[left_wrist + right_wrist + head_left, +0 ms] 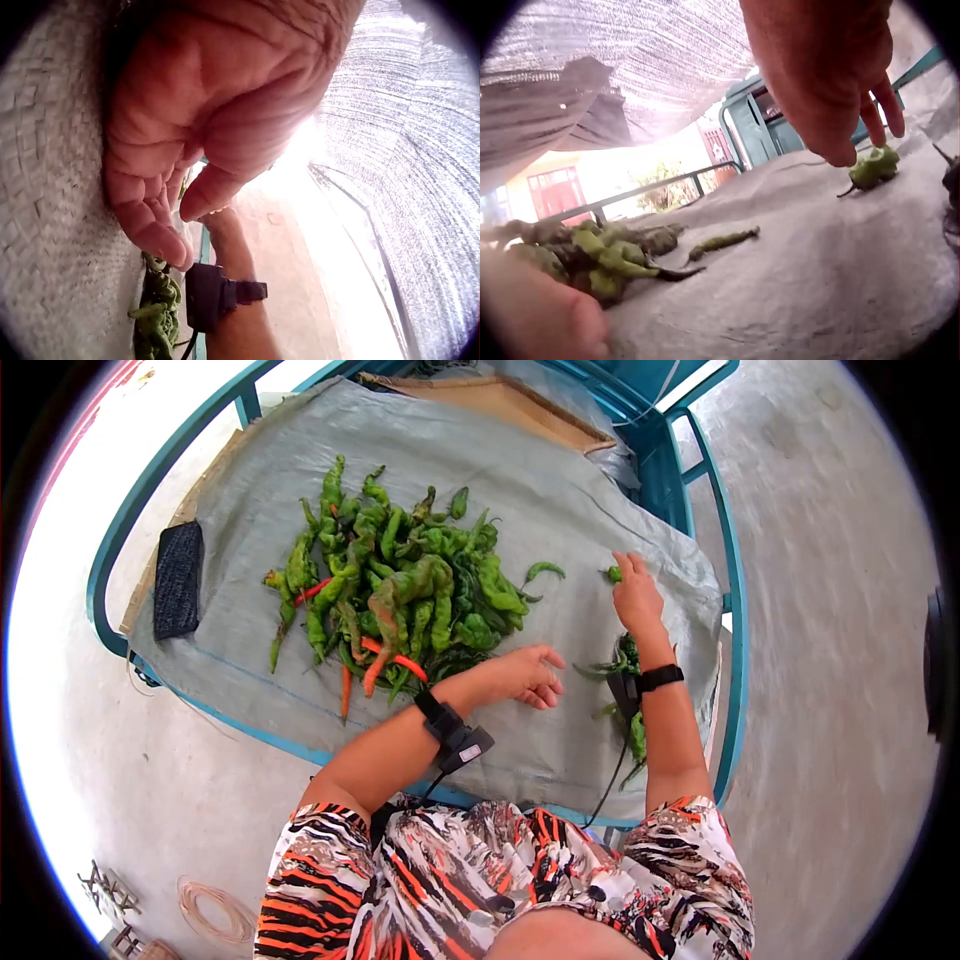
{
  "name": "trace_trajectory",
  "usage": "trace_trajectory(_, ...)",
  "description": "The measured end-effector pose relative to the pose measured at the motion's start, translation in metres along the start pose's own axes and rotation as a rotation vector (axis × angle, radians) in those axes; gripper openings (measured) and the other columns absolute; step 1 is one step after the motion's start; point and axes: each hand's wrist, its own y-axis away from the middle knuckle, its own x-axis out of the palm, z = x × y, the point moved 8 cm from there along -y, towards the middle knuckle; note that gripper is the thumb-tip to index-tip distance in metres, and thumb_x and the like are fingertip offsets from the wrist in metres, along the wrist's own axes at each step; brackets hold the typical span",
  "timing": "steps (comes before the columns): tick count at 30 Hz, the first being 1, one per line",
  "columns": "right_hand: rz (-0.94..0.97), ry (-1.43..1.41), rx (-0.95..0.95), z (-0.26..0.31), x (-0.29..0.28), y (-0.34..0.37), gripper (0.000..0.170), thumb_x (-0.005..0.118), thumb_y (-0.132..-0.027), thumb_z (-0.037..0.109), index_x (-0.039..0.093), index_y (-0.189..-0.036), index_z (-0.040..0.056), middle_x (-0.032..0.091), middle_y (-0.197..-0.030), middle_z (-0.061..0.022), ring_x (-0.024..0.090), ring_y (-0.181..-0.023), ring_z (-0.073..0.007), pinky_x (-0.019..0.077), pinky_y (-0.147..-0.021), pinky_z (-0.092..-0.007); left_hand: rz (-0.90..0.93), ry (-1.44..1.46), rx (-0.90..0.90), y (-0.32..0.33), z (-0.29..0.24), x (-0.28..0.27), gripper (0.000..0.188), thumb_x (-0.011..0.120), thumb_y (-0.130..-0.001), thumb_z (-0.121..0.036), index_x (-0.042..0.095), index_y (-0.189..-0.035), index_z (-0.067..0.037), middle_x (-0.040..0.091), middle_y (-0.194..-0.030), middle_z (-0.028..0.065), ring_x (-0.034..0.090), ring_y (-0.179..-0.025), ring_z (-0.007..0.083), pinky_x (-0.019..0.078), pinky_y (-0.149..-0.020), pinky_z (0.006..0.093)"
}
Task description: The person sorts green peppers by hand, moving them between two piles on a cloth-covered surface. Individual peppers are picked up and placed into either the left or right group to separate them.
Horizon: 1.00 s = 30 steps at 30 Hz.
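A large heap of green peppers (430, 580), with a few red and orange ones among them, lies on the grey woven sheet (250, 490). My left hand (522, 676) rests low over the sheet beside the heap's near right side, fingers loosely bent around nothing. Farther right, my right hand (637, 598) reaches forward with its fingers pointing down at a small green pepper (875, 167). The fingertips are right at that pepper, which sits on the sheet. Under the right forearm lies a smaller group of green peppers (637, 735), partly hidden by the wrist camera.
A single curved green pepper (545, 570) lies between the heap and the right hand. At the left edge is a dark folded cloth (178, 580). A blue metal rail (738, 660) borders the sheet, and a brown board (500, 405) lies at the far end.
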Motion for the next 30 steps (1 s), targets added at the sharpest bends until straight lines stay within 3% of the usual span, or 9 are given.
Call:
trace_trajectory(5,0.098,0.086,0.014,-0.016,0.036,-0.011,0.043,0.055,-0.086,0.004,0.06,-0.125,0.0213,0.056,-0.129,-0.0084,0.063,-0.106,-0.0364,0.0513,-0.082,-0.0495,0.017,0.011,0.013,0.002,0.002,0.003,0.042,0.053,-0.096,-0.01,0.041,-0.136,-0.001,0.062,-0.11,0.0135,0.067,-0.087,0.0195,0.0569,-0.077,0.0336)
trace_trajectory(9,0.06,0.046,-0.096,-0.029,0.018,-0.005,0.028,0.054,-0.087,0.005,0.059,-0.111,0.0188,0.058,-0.118,-0.0088,0.063,-0.101,-0.0372,0.0506,-0.078,-0.0478,-0.002,0.016,-0.017,0.0,0.003,0.003,0.041,0.053,-0.097,-0.01,0.041,-0.135,-0.001,0.062,-0.109,0.0134,0.067,-0.086,0.0198,0.0571,-0.076,0.0341)
trace_trajectory(12,0.141,0.149,-0.102,-0.046,-0.007,0.018,0.026,0.054,-0.087,0.005,0.061,-0.108,0.0188,0.059,-0.115,-0.0089,0.063,-0.1,-0.0376,0.0507,-0.078,-0.0476,0.0,0.009,-0.015,0.001,0.001,0.003,0.041,0.053,-0.097,-0.01,0.041,-0.135,-0.001,0.062,-0.109,0.0135,0.067,-0.086,0.02,0.0572,-0.077,0.0343)
trace_trajectory(15,0.416,0.343,-0.159,-0.062,-0.009,0.05,0.026,0.056,-0.087,0.008,0.065,-0.108,0.0198,0.063,-0.111,-0.0085,0.064,-0.1,-0.0376,0.0506,-0.079,-0.0478,0.003,0.006,-0.013,0.001,0.002,0.004,0.041,0.052,-0.097,-0.009,0.041,-0.135,-0.001,0.062,-0.109,0.0136,0.067,-0.086,0.0201,0.0573,-0.077,0.0344)
trace_trajectory(18,0.638,0.517,-0.055,-0.064,-0.014,0.065,0.028,0.057,-0.089,0.013,0.068,-0.113,0.0223,0.067,-0.11,-0.0081,0.065,-0.103,-0.0354,0.0506,-0.083,-0.0464,0.002,-0.008,-0.011,0.001,0.002,0.004,0.041,0.053,-0.096,-0.009,0.041,-0.135,-0.001,0.063,-0.109,0.0137,0.068,-0.086,0.0202,0.0574,-0.076,0.0341)
trace_trajectory(21,0.32,0.162,-0.148,0.004,-0.039,0.053,0.032,0.059,-0.09,0.018,0.066,-0.12,0.0237,0.068,-0.115,-0.0082,0.065,-0.106,-0.0322,0.0508,-0.087,-0.0437,0.003,-0.027,-0.012,0.003,0.0,0.006,0.041,0.054,-0.096,-0.01,0.042,-0.134,0.0,0.063,-0.109,0.0139,0.068,-0.086,0.0206,0.0575,-0.076,0.034)
trace_trajectory(23,0.313,-0.225,-0.135,0.059,-0.038,0.044,0.031,0.059,-0.091,0.019,0.066,-0.121,0.0216,0.066,-0.121,-0.0089,0.065,-0.107,-0.0301,0.0515,-0.088,-0.0416,0.016,-0.043,-0.01,0.002,0.001,0.007,0.041,0.055,-0.096,-0.01,0.043,-0.134,0.002,0.063,-0.109,0.0143,0.068,-0.086,0.021,0.0577,-0.076,0.034)
trace_trajectory(27,0.071,-0.148,-0.384,0.13,-0.012,0.033,0.034,0.062,-0.087,0.016,0.066,-0.12,0.0188,0.065,-0.123,-0.0064,0.061,-0.113,-0.0293,0.0515,-0.088,-0.042,0.014,-0.062,0.0,0.001,0.0,0.006,0.042,0.054,-0.096,-0.01,0.044,-0.134,0.005,0.063,-0.11,0.0158,0.068,-0.085,0.0219,0.058,-0.077,0.0337)
trace_trajectory(30,-0.067,-0.042,-0.564,0.144,0.011,0.026,0.035,0.063,-0.084,0.014,0.066,-0.119,0.0164,0.064,-0.124,-0.0052,0.06,-0.112,-0.0293,0.0505,-0.089,-0.0417,0.02,-0.085,0.02,0.004,-0.004,0.007,0.043,0.054,-0.096,-0.009,0.043,-0.135,0.006,0.063,-0.11,0.017,0.068,-0.086,0.0223,0.0582,-0.076,0.0334)
